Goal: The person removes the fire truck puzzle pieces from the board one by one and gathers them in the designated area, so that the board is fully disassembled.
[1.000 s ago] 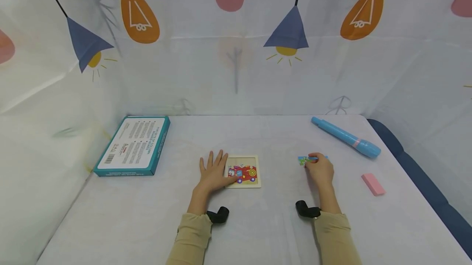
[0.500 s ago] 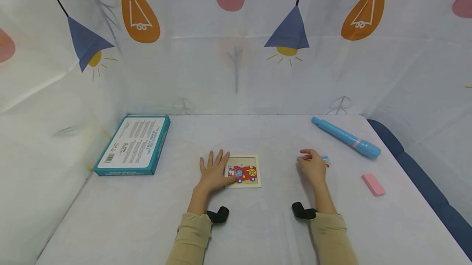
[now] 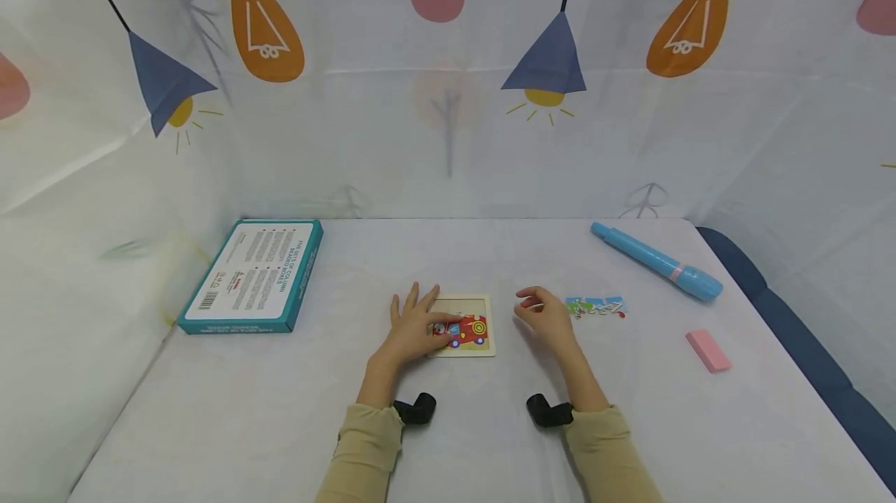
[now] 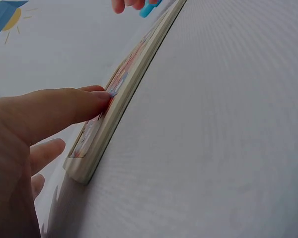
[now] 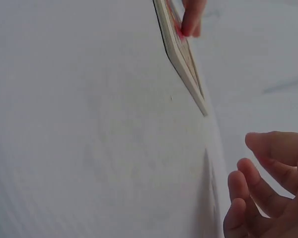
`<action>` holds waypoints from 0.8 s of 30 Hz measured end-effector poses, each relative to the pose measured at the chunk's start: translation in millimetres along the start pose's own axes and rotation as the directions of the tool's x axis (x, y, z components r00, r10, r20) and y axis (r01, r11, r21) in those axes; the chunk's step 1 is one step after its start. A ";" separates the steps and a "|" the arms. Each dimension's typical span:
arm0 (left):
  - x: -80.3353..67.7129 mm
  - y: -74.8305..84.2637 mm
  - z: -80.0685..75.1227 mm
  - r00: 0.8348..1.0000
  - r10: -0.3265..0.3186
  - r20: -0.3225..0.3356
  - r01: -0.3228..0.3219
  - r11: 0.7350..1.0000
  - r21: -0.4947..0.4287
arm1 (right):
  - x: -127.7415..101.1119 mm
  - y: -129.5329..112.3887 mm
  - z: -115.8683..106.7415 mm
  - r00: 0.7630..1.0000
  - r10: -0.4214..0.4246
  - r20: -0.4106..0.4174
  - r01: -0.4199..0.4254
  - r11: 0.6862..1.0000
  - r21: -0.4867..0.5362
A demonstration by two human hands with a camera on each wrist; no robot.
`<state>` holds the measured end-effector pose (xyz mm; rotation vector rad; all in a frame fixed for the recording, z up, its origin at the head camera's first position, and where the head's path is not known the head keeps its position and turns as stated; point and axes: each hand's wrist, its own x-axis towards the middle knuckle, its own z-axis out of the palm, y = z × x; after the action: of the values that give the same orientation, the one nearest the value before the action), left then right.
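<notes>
A small wooden tray puzzle (image 3: 477,333) with a red vehicle picture lies flat on the white table; its upper strip shows bare wood. My left hand (image 3: 409,332) rests at its left side, thumb and index finger stretched over the picture. In the left wrist view those fingertips touch the puzzle surface (image 4: 97,126). To the right of the puzzle, my right hand (image 3: 549,324) is above the table with loosely bent fingers, and nothing shows between them in the right wrist view. Beside it lies a blue and green strip of puzzle pieces (image 3: 595,306).
A teal-edged box (image 3: 252,274) with printed text lies at the back left. A blue marker-shaped tube (image 3: 658,260) lies at the back right, and a pink block (image 3: 708,350) is nearer on that side. A printed white cloth (image 3: 392,145) hangs behind the table.
My right hand has moved left from the blue and green strip toward the puzzle, uncovering the strip. My left index finger has come down onto the picture beside the thumb.
</notes>
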<state>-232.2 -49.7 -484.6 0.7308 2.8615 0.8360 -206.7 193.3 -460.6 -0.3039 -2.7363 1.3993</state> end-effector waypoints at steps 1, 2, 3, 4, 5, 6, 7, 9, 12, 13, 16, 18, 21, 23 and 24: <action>-0.1 0.2 0.0 1.000 0.001 0.000 -0.001 1.000 0.001 | -0.8 -2.8 3.9 1.000 0.002 0.022 -0.002 1.000 -0.014; -0.1 0.3 0.0 1.000 0.001 0.000 -0.001 1.000 0.002 | -2.0 -5.7 7.2 0.999 0.002 0.045 -0.001 1.000 -0.024; -0.1 0.4 -0.1 1.000 0.000 0.002 0.000 1.000 0.003 | -3.5 -8.8 10.2 0.998 -0.003 0.067 0.006 0.999 -0.037; -0.2 0.5 -0.2 1.000 -0.001 0.005 0.001 1.000 0.001 | -4.7 -11.4 13.3 0.996 -0.013 0.088 0.017 0.999 -0.050; -0.3 0.7 -0.5 1.000 -0.003 0.007 0.003 1.000 -0.001 | -5.5 -13.4 16.4 0.994 -0.026 0.108 0.033 0.997 -0.070; -0.5 0.8 -0.8 1.000 -0.003 0.009 0.003 1.000 -0.007 | -6.4 -15.3 19.1 0.990 -0.043 0.134 0.055 0.994 -0.091; -0.7 0.9 -1.2 1.000 -0.004 0.012 0.004 1.000 -0.010 | -7.7 -17.6 21.4 0.986 -0.058 0.156 0.076 0.991 -0.112; -0.9 1.2 -2.0 1.000 -0.007 0.019 0.007 1.000 -0.014 | -9.3 -20.5 25.4 0.977 -0.089 0.192 0.122 0.979 -0.165; -1.4 1.6 -2.6 1.000 -0.015 0.023 0.015 1.000 -0.013 | -10.1 -22.6 30.5 0.969 -0.108 0.224 0.165 0.953 -0.253; -1.4 1.6 -2.6 1.000 -0.018 0.023 0.018 1.000 -0.009 | -10.2 -23.3 31.7 0.968 -0.109 0.228 0.172 0.946 -0.276; -1.3 1.7 -2.2 0.999 -0.028 0.025 0.028 1.000 -0.006 | -9.2 -24.1 34.9 0.966 -0.106 0.235 0.180 0.929 -0.323; -1.0 1.4 -1.4 0.999 -0.033 0.025 0.033 0.999 -0.002 | -7.9 -24.5 36.1 0.967 -0.107 0.232 0.179 0.932 -0.316; -0.7 0.7 -0.2 0.999 -0.038 0.023 0.038 0.999 -0.001 | -5.8 -25.3 37.2 0.964 -0.118 0.237 0.182 0.946 -0.268; -0.7 0.3 0.4 0.999 -0.042 0.023 0.042 0.999 0.001 | -4.6 -25.5 37.8 0.963 -0.126 0.239 0.181 0.958 -0.222; -0.7 0.1 0.6 0.999 -0.044 0.024 0.044 0.999 0.001 | -4.2 -25.6 37.9 0.962 -0.131 0.239 0.180 0.964 -0.195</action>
<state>-231.4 -49.6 -485.1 0.6712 2.8456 0.8146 -211.7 147.7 -462.1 0.0687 -3.0206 1.1654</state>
